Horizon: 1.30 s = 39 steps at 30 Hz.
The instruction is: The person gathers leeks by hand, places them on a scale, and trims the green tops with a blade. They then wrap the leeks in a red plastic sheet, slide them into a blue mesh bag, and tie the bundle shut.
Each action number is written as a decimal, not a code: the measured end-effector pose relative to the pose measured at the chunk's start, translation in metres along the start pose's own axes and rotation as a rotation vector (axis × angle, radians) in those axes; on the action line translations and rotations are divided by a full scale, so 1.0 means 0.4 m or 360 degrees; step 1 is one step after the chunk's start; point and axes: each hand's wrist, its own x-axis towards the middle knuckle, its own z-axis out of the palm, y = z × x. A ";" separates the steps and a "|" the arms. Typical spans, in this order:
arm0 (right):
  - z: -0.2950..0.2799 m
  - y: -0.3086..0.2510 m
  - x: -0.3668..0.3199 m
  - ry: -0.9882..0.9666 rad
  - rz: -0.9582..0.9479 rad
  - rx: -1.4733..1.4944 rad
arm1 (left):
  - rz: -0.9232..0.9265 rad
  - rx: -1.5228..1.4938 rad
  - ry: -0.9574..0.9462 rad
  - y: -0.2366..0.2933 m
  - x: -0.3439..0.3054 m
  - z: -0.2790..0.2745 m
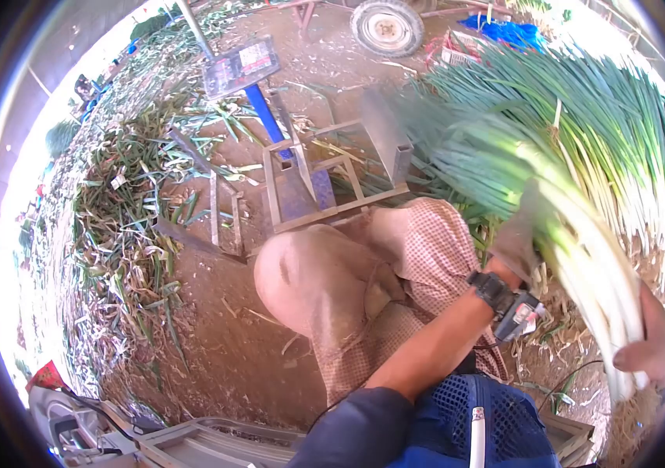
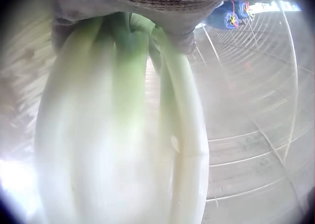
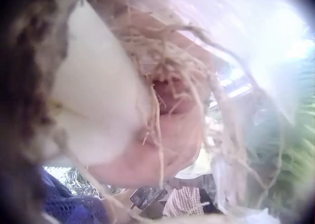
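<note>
A bunch of long green onions [image 1: 582, 249] is held aslant on the right of the head view, its leaves blurred toward the upper left. My gloved left hand [image 1: 521, 234] grips it where the green turns to white. In the left wrist view, several pale stalks [image 2: 123, 135] hang from the glove [image 2: 147, 4]. Near the roots [image 1: 629, 425], my right hand [image 1: 658, 343] holds the white ends, its thumb lying across them. The right wrist view shows its fingers [image 3: 162, 140] curled by a white stalk [image 3: 98, 91], with stringy roots in front.
A large pile of green onions [image 1: 629, 132] lies at the upper right. Before my knees stands a metal frame [image 1: 348, 207], with a scale display [image 1: 242, 66] behind it. Leaf scraps [image 1: 125, 179] cover the ground at left. A wheel [image 1: 387, 30] stands at the back.
</note>
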 end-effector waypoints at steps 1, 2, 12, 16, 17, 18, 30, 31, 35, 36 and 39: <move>0.006 -0.013 -0.020 0.0038 -0.0031 0.0012 | 0.0040 0.0055 -0.0060 0.014 -0.007 0.043; 0.012 -0.027 -0.041 0.0075 -0.0062 0.0024 | 0.0082 0.0109 -0.0119 0.029 -0.014 0.087; 0.022 -0.012 -0.110 0.0393 -0.0173 -0.0018 | 0.0027 0.0169 -0.0188 0.139 -0.008 0.273; 0.032 -0.070 -0.103 0.0459 -0.0116 -0.0113 | 0.0086 0.0049 -0.0294 0.191 -0.017 0.333; 0.037 -0.073 -0.098 0.0499 -0.0143 -0.0048 | 0.0118 0.0047 -0.0335 0.203 -0.013 0.341; 0.037 -0.080 -0.093 0.0495 -0.0164 -0.0006 | 0.0149 0.0044 -0.0375 0.215 -0.008 0.349; 0.047 -0.305 -0.066 0.0089 -0.0779 -0.0480 | 0.0718 0.0821 -0.0737 0.532 -0.052 0.461; 0.068 -0.320 -0.051 0.0199 -0.0942 -0.0584 | 0.0804 0.0878 -0.0701 0.580 -0.061 0.464; 0.085 -0.440 0.083 0.0250 -0.1640 -0.0843 | 0.1158 0.1129 -0.0471 0.814 -0.113 0.455; 0.091 -0.498 0.141 0.0167 -0.1820 -0.0921 | 0.1249 0.1216 -0.0390 0.891 -0.126 0.453; 0.142 -0.628 0.349 0.0226 -0.2260 -0.1328 | 0.1499 0.1425 -0.0095 1.095 -0.187 0.414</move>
